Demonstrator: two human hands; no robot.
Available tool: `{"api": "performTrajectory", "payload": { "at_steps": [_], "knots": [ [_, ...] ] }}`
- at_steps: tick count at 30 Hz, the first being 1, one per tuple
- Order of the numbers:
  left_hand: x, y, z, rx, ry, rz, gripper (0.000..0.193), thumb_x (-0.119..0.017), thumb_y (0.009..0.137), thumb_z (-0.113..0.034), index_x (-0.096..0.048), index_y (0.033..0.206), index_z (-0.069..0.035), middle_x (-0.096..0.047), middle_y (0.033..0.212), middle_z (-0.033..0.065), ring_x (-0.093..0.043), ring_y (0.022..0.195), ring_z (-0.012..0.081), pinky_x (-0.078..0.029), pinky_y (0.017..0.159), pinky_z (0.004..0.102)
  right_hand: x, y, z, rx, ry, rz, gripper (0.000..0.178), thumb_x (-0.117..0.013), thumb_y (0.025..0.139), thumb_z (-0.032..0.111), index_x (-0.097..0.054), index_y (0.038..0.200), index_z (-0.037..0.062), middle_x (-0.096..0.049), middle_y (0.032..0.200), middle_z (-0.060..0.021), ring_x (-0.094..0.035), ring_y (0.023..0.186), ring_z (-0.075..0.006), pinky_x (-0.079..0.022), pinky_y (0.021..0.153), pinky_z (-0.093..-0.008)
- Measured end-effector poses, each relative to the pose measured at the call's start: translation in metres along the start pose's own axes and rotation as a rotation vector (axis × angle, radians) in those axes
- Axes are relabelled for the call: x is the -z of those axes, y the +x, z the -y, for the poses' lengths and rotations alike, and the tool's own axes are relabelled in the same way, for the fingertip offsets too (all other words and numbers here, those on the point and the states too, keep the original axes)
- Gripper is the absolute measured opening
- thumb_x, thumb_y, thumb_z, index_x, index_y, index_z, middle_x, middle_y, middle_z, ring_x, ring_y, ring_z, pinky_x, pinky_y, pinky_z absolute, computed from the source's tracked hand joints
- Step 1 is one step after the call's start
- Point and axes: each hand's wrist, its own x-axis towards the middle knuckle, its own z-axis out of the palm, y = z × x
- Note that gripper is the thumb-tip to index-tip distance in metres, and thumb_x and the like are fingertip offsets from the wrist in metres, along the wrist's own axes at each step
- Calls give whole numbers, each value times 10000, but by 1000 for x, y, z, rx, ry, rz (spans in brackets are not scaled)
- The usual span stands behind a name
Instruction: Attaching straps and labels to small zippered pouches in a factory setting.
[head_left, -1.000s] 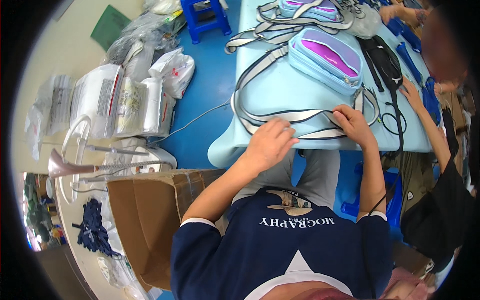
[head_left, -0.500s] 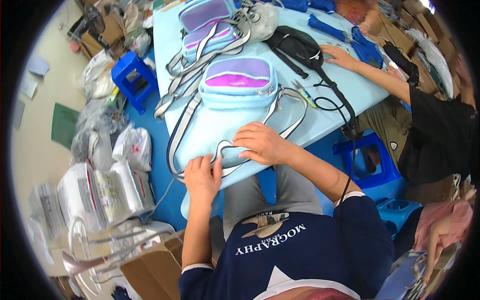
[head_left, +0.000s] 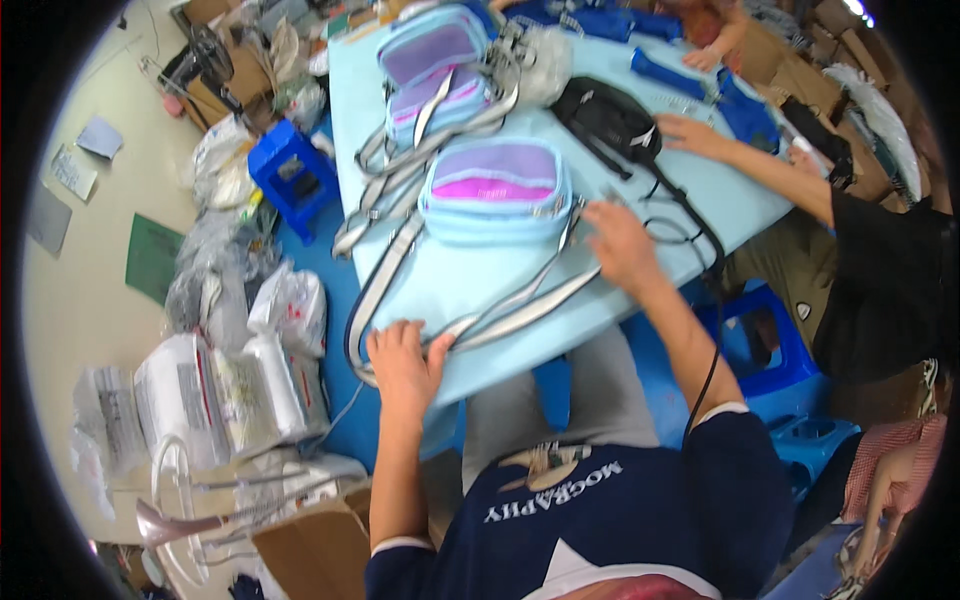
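Note:
A light blue bag with a purple mesh front (head_left: 495, 190) lies on the pale blue table (head_left: 455, 280). Its long grey strap (head_left: 520, 310) runs from the bag toward the table's near edge. My left hand (head_left: 402, 360) rests on the strap's near loop at that edge, fingers spread over it. My right hand (head_left: 615, 245) presses on the strap close to the bag's right side. Two more bags of the same kind (head_left: 435, 65) are stacked farther back with their straps trailing.
A black bag (head_left: 610, 120) lies right of the stack, under another person's hand (head_left: 690, 132) reaching from the right. Blue stools (head_left: 285, 170) (head_left: 760, 340) stand beside the table. Plastic-wrapped bundles (head_left: 215, 390) and a cardboard box (head_left: 310, 550) crowd the floor at left.
My hands have moved apart along the strap: the left to the table's near edge, the right up to the bag. The camera has turned, shifting the table in view.

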Motion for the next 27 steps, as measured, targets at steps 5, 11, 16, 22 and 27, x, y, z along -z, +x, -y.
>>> {"api": "performTrajectory", "payload": {
  "at_steps": [5,11,16,22,27],
  "knots": [
    [-21,20,-61,-138,-271,45,556,-732,703,-332,-540,1102,4,-562,1062,180,-520,955,348,-411,841,431,-6,-11,31,285,134,206,525,-593,799,422,-540,1176,60,-530,1231,-116,-448,1183,-299,-322,998,-443],
    [-54,44,-81,-95,-231,475,420,-711,718,-214,-545,1037,2,-591,940,163,-581,843,322,-477,735,407,1,-6,43,388,50,336,565,-640,740,458,-550,1136,65,-548,1132,-94,-434,1191,-289,-296,1028,-453],
    [-59,58,-81,-75,-278,412,266,-645,747,-119,-550,980,-32,-596,864,141,-587,805,327,-487,699,409,-13,19,41,481,224,514,382,-691,718,329,-567,960,61,-562,969,-73,-516,1022,-267,-382,916,-412],
    [-51,40,-64,42,-427,350,246,-623,722,-47,-548,956,-42,-570,954,155,-548,926,341,-457,780,415,-16,5,35,331,407,462,240,-662,755,247,-590,897,68,-587,909,-74,-551,907,-269,-418,791,-380],
    [-52,18,-78,-82,-206,85,285,-648,690,-62,-548,955,-28,-496,1129,209,-480,1043,369,-382,865,470,-22,3,40,135,450,517,130,-631,769,187,-622,843,80,-609,833,-80,-569,862,-284,-438,764,-392]
  ]
}}
